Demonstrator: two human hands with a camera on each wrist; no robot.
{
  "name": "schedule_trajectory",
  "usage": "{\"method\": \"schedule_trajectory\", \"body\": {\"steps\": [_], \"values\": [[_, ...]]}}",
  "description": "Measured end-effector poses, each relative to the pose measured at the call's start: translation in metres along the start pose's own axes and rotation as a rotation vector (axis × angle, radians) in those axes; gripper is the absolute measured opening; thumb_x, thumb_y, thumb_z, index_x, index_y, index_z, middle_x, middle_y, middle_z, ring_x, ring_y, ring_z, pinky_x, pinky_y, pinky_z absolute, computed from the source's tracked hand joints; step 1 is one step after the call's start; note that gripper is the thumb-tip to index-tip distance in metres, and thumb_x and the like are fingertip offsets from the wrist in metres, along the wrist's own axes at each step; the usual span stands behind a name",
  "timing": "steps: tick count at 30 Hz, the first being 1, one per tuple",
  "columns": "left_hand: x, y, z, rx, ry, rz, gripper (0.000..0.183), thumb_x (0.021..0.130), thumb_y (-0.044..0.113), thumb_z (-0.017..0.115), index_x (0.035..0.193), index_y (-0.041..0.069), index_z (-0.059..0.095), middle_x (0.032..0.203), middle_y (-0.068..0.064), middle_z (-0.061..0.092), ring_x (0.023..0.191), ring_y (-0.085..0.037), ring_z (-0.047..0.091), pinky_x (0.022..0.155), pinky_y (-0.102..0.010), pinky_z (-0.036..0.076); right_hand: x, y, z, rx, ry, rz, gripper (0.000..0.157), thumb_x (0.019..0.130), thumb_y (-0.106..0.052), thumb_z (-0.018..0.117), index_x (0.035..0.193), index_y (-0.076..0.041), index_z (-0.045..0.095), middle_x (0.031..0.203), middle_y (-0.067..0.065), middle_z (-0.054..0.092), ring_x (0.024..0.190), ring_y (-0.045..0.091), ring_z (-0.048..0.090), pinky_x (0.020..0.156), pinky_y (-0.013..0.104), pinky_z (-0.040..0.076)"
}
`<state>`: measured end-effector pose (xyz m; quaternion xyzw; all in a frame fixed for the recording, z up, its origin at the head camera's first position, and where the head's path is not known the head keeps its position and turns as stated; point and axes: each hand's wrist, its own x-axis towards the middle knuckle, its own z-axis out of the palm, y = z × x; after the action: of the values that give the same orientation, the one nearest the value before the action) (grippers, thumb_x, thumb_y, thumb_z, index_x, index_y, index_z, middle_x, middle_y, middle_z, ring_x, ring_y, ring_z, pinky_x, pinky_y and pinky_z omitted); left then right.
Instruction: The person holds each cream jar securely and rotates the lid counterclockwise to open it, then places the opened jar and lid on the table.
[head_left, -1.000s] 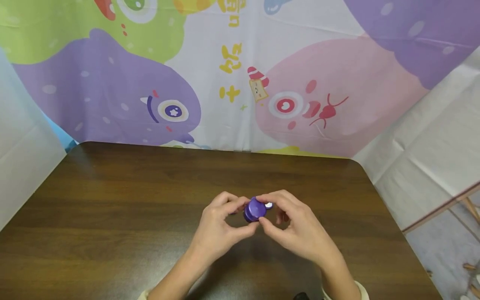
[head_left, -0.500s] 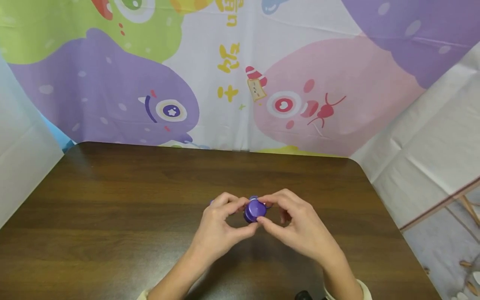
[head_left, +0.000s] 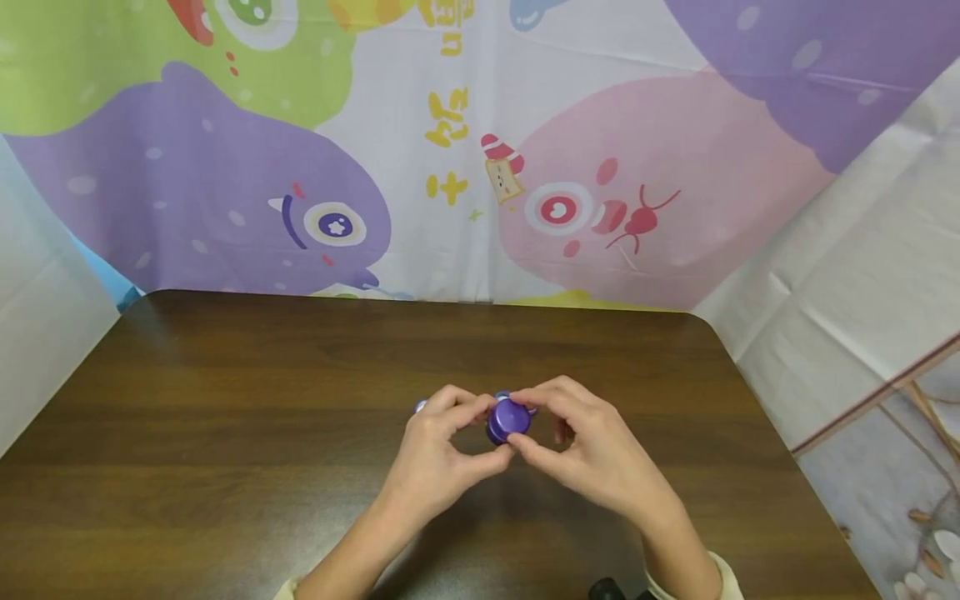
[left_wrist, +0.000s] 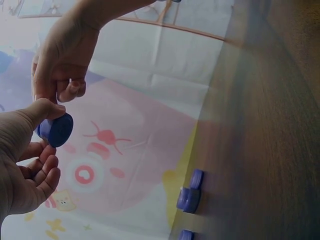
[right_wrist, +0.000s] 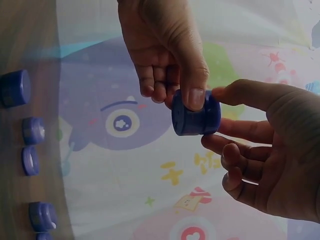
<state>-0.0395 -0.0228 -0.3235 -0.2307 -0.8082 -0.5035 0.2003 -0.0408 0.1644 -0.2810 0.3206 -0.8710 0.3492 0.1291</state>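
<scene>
A small purple round jar (head_left: pixel 510 419) with a flat-topped lid is held off the table between both hands. My left hand (head_left: pixel 435 454) pinches its body from the left with thumb and fingers. From the other side, my right hand (head_left: pixel 603 454) pinches the rim of the lid between thumb and index finger. In the right wrist view, the jar (right_wrist: pixel 192 121) shows a seam between lid and body, the two parts together. Its contents are hidden.
Several more purple pieces stand on the brown table (head_left: pixel 262 458): a jar-like piece (right_wrist: pixel 15 89), a smaller piece (right_wrist: pixel 34 131), and a ring-shaped cap (right_wrist: pixel 31 161). A dark object (head_left: pixel 606 590) shows at the front edge. A cartoon-printed cloth (head_left: pixel 465 250) hangs behind.
The head view has shifted slightly. A purple and white piece now peeks out left of my left hand, and the white piece right of the jar is mostly covered. Both grips stay nearly the same.
</scene>
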Motion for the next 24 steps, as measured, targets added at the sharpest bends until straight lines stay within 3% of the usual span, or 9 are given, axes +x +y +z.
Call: {"method": "schedule_trajectory", "body": {"steps": [7,15,20,24], "values": [[-0.0007,-0.0002,0.0007,-0.008,0.002,-0.005,0.037,0.065,0.012,0.083,0.099,0.005,0.072,0.088,-0.001,0.061,0.081,-0.012,0.063,0.074,-0.023,0.055,-0.0016,-0.0008,-0.0010,0.015,-0.028,0.009,0.040,0.080,-0.017,0.074,0.118,-0.012,0.062,0.107,-0.003,0.063,0.064,0.005,0.045,0.054,0.016,0.043],[-0.0016,0.0004,0.0016,0.004,0.001,-0.031,0.038,0.064,0.013,0.083,0.099,0.005,0.072,0.087,0.001,0.060,0.082,-0.009,0.061,0.074,-0.024,0.054,-0.0016,-0.0028,0.0002,-0.029,0.021,0.051,0.038,0.075,-0.024,0.078,0.110,-0.014,0.066,0.088,-0.008,0.060,0.061,0.004,0.043,0.052,0.015,0.039],[-0.0017,0.0011,0.0019,0.006,0.004,-0.028,0.040,0.064,0.014,0.084,0.100,0.002,0.072,0.087,-0.003,0.061,0.082,-0.010,0.060,0.074,-0.023,0.054,-0.0023,-0.0028,0.0000,-0.021,-0.006,0.038,0.033,0.079,-0.017,0.075,0.110,-0.013,0.065,0.098,-0.007,0.063,0.066,0.002,0.044,0.054,0.016,0.042],[-0.0020,0.0004,0.0023,0.006,0.005,-0.023,0.039,0.064,0.013,0.083,0.100,0.003,0.072,0.086,-0.001,0.060,0.080,-0.009,0.060,0.074,-0.023,0.055,-0.0027,-0.0039,-0.0010,-0.010,-0.044,0.053,0.039,0.080,-0.016,0.072,0.117,-0.016,0.062,0.106,-0.008,0.061,0.065,0.001,0.042,0.051,0.016,0.042]]}}
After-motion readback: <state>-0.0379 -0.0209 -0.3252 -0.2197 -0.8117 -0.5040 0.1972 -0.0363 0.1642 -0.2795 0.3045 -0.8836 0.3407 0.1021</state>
